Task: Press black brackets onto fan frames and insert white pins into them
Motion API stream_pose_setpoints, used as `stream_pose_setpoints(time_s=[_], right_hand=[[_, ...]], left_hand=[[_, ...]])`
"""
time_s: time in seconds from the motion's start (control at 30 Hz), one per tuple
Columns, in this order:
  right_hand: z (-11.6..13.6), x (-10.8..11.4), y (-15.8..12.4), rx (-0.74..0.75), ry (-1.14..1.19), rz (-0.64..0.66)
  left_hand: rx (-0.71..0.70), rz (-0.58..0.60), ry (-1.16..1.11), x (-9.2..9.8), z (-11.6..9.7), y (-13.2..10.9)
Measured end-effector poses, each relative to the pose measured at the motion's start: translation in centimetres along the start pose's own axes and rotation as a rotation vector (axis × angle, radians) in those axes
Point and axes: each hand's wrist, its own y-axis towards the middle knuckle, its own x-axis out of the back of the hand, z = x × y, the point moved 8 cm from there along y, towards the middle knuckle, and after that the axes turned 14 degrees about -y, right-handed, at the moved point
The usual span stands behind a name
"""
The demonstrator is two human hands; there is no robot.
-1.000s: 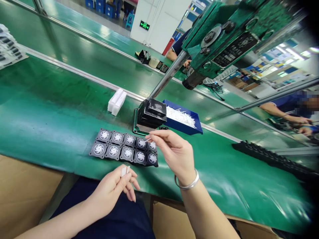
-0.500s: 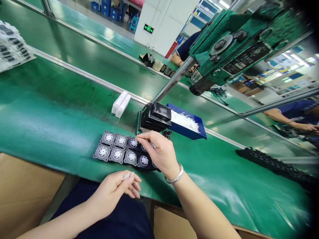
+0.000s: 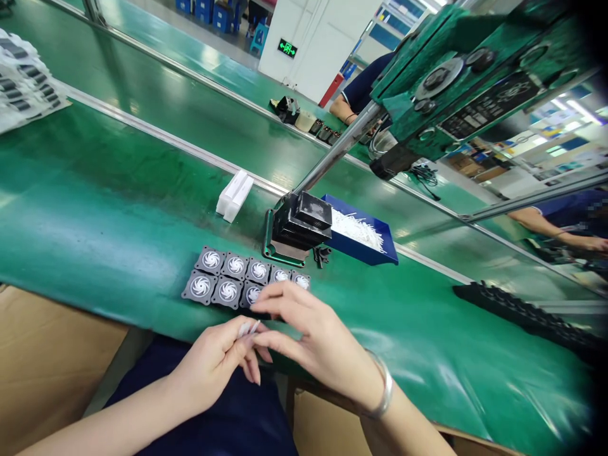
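Now right hand [image 3: 313,335] back from black square fan tiles [image 3: 228,278].
Fingers apart, it meets left hand [image 3: 216,364], pinched on small white plastic strips [image 3: 249,328].

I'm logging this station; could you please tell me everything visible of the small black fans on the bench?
The small black fans lie flat in two edge-to-edge rows on the green mat, before the black fixture. Each is a square, plastic-looking frame with a pale swirled rotor. Five show in the far row, three in the near; the right hand covers the rest, contact unclear.
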Motion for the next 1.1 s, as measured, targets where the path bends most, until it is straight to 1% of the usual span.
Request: stream_pose_setpoints(time_s=[0.03, 0.07, 0.13, 0.2, 0.27, 0.33, 0.4, 0.43, 0.53, 0.6, 0.7, 0.8, 0.9, 0.93, 0.97, 1.07, 1.1], right_hand=[[0.1, -0.7, -0.3, -0.005, 0.038, 0.011], [0.0, -1.1, -0.6, -0.022, 0.06, -0.007], [-0.3, -1.4, -0.9, -0.059, 0.091, -0.052], [-0.5, -1.4, -1.0, -0.073, 0.126, -0.056], [-1.0, -0.5, -1.1, -0.112, 0.173, -0.104], [-2.0, 0.8, -1.3, -0.197, 0.199, -0.208], [-3.0, 1.6, -1.4, -0.268, 0.159, -0.282], [-3.1, 1.6, -1.4, -0.273, 0.11, -0.284], [-2.5, 1.0, -0.7, -0.184, -0.063, -0.243], [-1.9, 0.6, -0.4, -0.119, -0.14, -0.244], [-1.5, 0.3, -0.2, -0.078, -0.194, -0.262], [-1.7, -0.1, -0.1, -0.06, -0.219, -0.257], [-2.0, -0.8, 0.2, -0.024, -0.243, -0.19], [-1.9, -0.6, 0.3, -0.011, -0.257, -0.185], [-1.8, -0.1, 0.3, -0.005, -0.276, -0.208], [-1.1, 2.7, -0.2, -0.046, -0.334, -0.402], [-0.7, 3.3, -0.4, -0.056, -0.335, -0.425]], left_hand=[[-0.012, 0.008, 0.025, -0.1, -0.3, 0.0], [-0.024, 0.016, 0.043, -0.2, -0.5, 0.0], [-0.049, 0.026, 0.049, -0.4, -0.7, -0.1], [-0.068, 0.028, 0.022, -0.6, -0.7, -0.3], [-0.068, 0.002, -0.045, -0.5, -0.3, -0.4], [-0.049, -0.051, -0.13, -0.2, 0.3, -0.5], [-0.016, -0.105, -0.19, 0.2, 0.9, -0.5], [0.004, -0.121, -0.206, 0.3, 1.2, -0.5], [0.05, -0.125, -0.235, 0.2, 1.6, -0.5], [0.058, -0.119, -0.237, 0.2, 1.6, -0.5], [0.059, -0.122, -0.227, 0.4, 1.5, -0.4], [0.071, -0.123, -0.221, 0.6, 1.7, -0.4], [0.071, -0.117, -0.211, 0.8, 1.9, -0.5], [0.067, -0.116, -0.208, 0.8, 1.9, -0.5], [0.064, -0.114, -0.204, 0.8, 1.9, -0.5], [0.041, -0.104, -0.185, 0.9, 1.4, -0.6], [0.029, -0.097, -0.171, 0.9, 1.1, -0.6]])
